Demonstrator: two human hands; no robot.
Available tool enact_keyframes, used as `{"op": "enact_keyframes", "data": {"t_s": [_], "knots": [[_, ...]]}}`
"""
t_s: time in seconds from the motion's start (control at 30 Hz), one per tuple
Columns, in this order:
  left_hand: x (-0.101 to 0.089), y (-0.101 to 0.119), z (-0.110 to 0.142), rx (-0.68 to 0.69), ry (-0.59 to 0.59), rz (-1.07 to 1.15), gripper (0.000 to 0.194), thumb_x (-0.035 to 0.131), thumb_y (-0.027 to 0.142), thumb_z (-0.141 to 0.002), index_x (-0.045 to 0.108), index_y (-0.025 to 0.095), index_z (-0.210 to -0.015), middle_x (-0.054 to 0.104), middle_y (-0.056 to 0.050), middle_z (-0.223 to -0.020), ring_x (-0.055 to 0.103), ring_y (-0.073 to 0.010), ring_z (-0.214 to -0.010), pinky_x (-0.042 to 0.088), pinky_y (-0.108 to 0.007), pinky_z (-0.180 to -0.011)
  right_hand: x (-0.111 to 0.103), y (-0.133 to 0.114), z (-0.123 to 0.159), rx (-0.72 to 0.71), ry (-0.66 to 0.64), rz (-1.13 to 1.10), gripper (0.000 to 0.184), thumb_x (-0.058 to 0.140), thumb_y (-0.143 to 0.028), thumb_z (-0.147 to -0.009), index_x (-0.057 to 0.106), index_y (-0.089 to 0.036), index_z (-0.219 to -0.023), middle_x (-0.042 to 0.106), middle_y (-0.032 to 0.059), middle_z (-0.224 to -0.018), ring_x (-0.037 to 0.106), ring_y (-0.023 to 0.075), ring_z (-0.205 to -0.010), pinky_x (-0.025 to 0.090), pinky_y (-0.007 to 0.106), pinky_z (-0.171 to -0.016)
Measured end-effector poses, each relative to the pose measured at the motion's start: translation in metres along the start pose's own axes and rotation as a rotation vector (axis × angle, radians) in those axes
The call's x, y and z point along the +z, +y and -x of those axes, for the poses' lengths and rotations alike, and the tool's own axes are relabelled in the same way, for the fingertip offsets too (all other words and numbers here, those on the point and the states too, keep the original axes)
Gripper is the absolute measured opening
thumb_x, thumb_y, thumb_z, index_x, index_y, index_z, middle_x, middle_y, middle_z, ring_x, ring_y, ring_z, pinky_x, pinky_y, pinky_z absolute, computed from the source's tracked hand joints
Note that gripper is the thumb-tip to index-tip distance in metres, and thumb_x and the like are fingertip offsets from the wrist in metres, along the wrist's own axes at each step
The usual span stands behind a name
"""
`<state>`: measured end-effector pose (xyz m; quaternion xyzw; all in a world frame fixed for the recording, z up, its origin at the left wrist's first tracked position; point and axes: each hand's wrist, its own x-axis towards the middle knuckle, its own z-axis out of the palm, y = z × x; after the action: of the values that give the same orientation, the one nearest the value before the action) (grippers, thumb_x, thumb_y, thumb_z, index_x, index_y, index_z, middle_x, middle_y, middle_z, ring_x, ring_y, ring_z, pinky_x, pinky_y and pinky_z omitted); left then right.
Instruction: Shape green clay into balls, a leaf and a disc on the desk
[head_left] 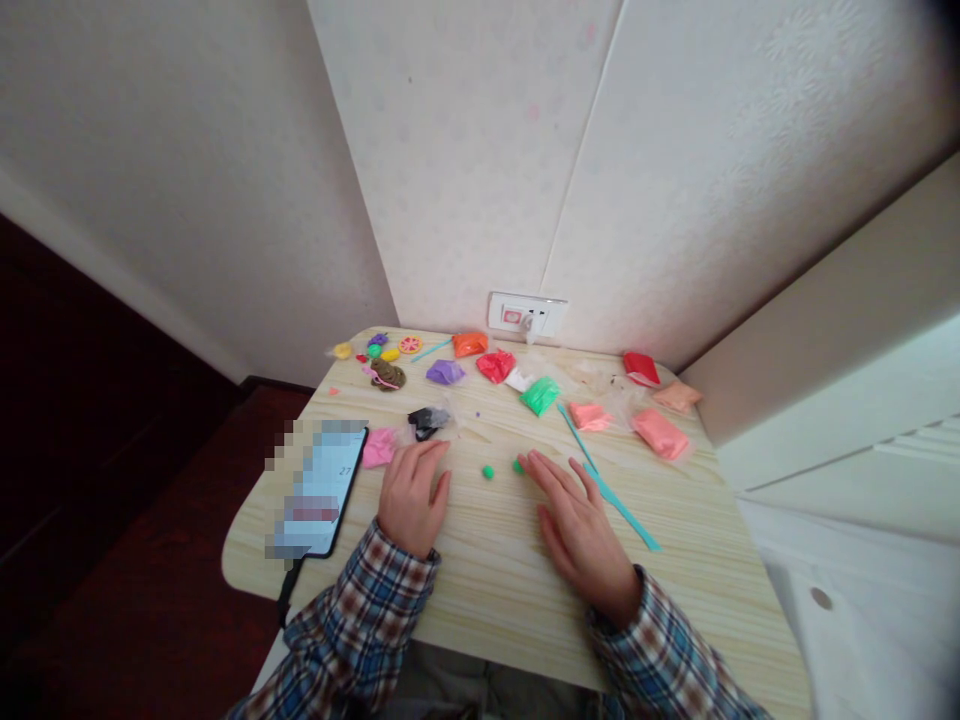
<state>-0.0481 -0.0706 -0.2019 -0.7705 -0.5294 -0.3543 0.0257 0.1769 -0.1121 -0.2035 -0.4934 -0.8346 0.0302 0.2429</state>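
Observation:
My right hand (571, 520) lies palm down over the table with its fingers stretched and apart. At its fingertips is a small green clay ball (517, 466), partly covered by them; whether they press on it I cannot tell. A second green ball (488, 472) rests a little to the left, between my two hands. My left hand (412, 497) is open, thumb apart, holding nothing, close to a pink clay packet (379, 447) and a black clay packet (427, 422). Beside my right hand lie a turquoise modelling tool (622, 510) and a thinner turquoise stick (577, 438).
A phone (322, 490) with a cable lies at the left of the wooden table (495, 590). Several clay packets, including green (541, 396), red (496, 366) and coral (660, 433), line the back. Small clay pieces (388, 375) sit back left. A wall socket (527, 314) is behind.

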Motion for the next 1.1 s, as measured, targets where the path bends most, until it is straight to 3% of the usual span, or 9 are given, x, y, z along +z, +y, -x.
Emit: {"op": "enact_keyframes", "data": {"t_s": [0.37,0.47,0.63,0.77,0.87,1.1], "knots": [[-0.028,-0.017,0.03,-0.031,-0.006,-0.151,0.027,0.058,0.025,-0.083,0.059,0.018,-0.109,0.062,-0.01,-0.1,0.058,-0.0242,-0.092,0.05,-0.039,-0.082,0.0,0.001,0.001,-0.006,-0.021,-0.038,0.063,0.033,-0.009,-0.088,0.014,-0.016,-0.147,0.053,0.0127,-0.135,0.044,0.0208,-0.13,0.027,0.05,-0.11],[-0.03,-0.019,0.04,-0.037,-0.028,-0.143,0.024,0.061,0.034,-0.082,0.061,0.017,-0.099,0.062,-0.007,-0.086,0.06,-0.0204,-0.08,0.051,-0.033,-0.073,0.0,0.001,0.001,-0.002,-0.014,-0.04,0.064,0.033,-0.009,-0.088,0.013,-0.016,-0.148,0.053,0.0124,-0.134,0.044,0.021,-0.129,0.028,0.05,-0.109],[-0.035,-0.012,0.049,-0.179,-0.13,-0.073,0.024,0.056,0.041,-0.084,0.06,0.017,-0.083,0.059,-0.001,-0.069,0.053,-0.0112,-0.051,0.044,-0.023,-0.049,0.0,0.001,0.0,-0.007,-0.005,-0.044,0.064,0.033,-0.008,-0.087,0.014,-0.016,-0.147,0.054,0.0125,-0.134,0.045,0.0213,-0.129,0.029,0.05,-0.109],[-0.033,0.001,0.036,-0.169,-0.144,0.129,0.013,0.055,0.029,-0.086,0.059,0.018,-0.092,0.061,-0.002,-0.076,0.059,-0.0118,-0.06,0.05,-0.023,-0.056,-0.001,0.001,0.0,0.0,-0.015,-0.05,0.061,0.033,-0.008,-0.087,0.02,-0.016,-0.145,0.053,0.0119,-0.135,0.044,0.0206,-0.129,0.029,0.05,-0.109],[-0.023,0.018,0.013,-0.084,-0.185,0.292,0.018,0.057,0.018,-0.083,0.058,0.018,-0.101,0.063,-0.004,-0.086,0.063,-0.0135,-0.073,0.054,-0.025,-0.069,-0.002,0.001,0.0,-0.005,-0.02,-0.056,0.06,0.034,-0.008,-0.087,0.021,-0.016,-0.144,0.053,0.0115,-0.135,0.044,0.0202,-0.129,0.029,0.049,-0.109],[0.009,0.042,-0.028,-0.103,-0.281,0.484,0.035,0.054,0.004,-0.078,0.054,0.017,-0.112,0.063,-0.006,-0.093,0.062,-0.0176,-0.089,0.054,-0.034,-0.083,-0.003,0.002,-0.001,-0.016,-0.01,-0.067,0.058,0.034,-0.008,-0.088,0.022,-0.016,-0.144,0.053,0.0105,-0.134,0.045,0.0194,-0.127,0.029,0.047,-0.108]]}}
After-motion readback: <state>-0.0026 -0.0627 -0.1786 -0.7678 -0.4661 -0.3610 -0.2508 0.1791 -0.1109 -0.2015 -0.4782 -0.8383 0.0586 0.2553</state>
